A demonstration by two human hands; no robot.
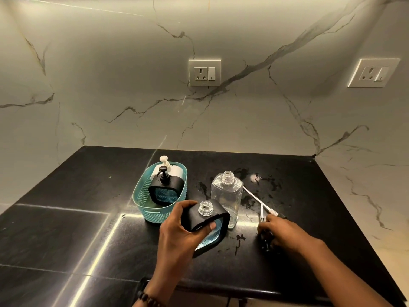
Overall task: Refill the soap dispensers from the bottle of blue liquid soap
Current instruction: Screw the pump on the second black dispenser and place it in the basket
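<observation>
The black-framed soap dispenser (207,224), its pump off and clear threaded neck open, blue soap showing through its window, leans tilted in the left hand (181,227), fingers curled round it. Just behind it stands a clear, square-shouldered bottle (225,196), uncapped. To the dispenser's right, the right hand (281,231) pinches a black pump head (265,240) with white tubes. Behind-left sits a teal perforated basket (141,196) on glossy black countertop (66,229), bare to the dispenser's left.

1 head-worn wide-angle view; looks forward and down over black countertop (66,229); faces marble wall (110,85); hands close at lower frame edge.
</observation>
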